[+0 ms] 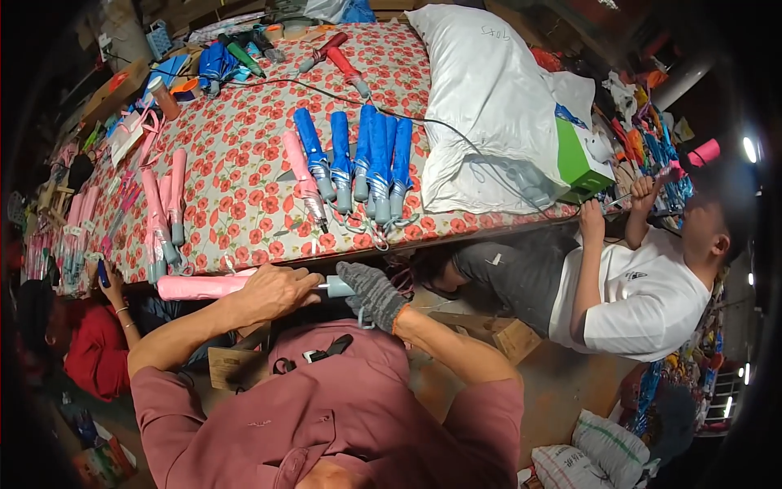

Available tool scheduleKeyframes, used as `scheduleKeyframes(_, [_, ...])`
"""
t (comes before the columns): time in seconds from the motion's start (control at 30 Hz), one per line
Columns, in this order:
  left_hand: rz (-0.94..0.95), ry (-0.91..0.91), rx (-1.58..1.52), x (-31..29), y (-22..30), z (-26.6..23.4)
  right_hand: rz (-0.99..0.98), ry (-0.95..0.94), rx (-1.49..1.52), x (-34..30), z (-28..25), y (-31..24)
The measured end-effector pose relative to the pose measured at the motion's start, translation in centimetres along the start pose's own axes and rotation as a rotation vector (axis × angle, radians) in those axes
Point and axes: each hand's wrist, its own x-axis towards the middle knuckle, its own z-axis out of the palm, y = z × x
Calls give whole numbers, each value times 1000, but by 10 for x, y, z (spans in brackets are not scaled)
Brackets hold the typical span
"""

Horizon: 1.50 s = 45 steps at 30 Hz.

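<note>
A folded pink umbrella [199,287] lies crosswise in front of my body, near the table's front edge. My bare left hand [281,289] is wrapped round it close to its handle end. On the grey handle [338,286] is my right hand [373,295], in a dark grey knitted glove, fingers closed round it. A short bit of metal shaft shows between the two hands. Just beyond them, several folded blue umbrellas [375,151] with grey handles lie side by side on the table, with one pink umbrella [301,167] to their left.
A poppy-patterned cloth covers the table [244,163]. More pink umbrellas [155,204] lie at left, red ones [342,63] farther back. A big white sack [489,98] and green box [582,159] stand right, with a cable [391,116] across. One person [643,301] sits right, another [94,342] left.
</note>
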Motion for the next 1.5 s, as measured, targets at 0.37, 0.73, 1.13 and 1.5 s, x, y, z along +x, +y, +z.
scheduleKeyframes(0.37, [-100, -18, -1, -11, -22, -2, 320, -167, 302, 25, -59, -17])
scheduleKeyframes(0.73, [19, -96, -94, 13, -16, 10, 100, -110, -76, 24, -66, -36])
scheduleKeyframes(1.13, [80, -4, 222, 17, -36, 23, 589, -132, 460, 11, -25, -25])
scheduleKeyframes(1.5, [-79, 76, 161, -9, -60, 11, 653, -127, 600, 30, -37, -22])
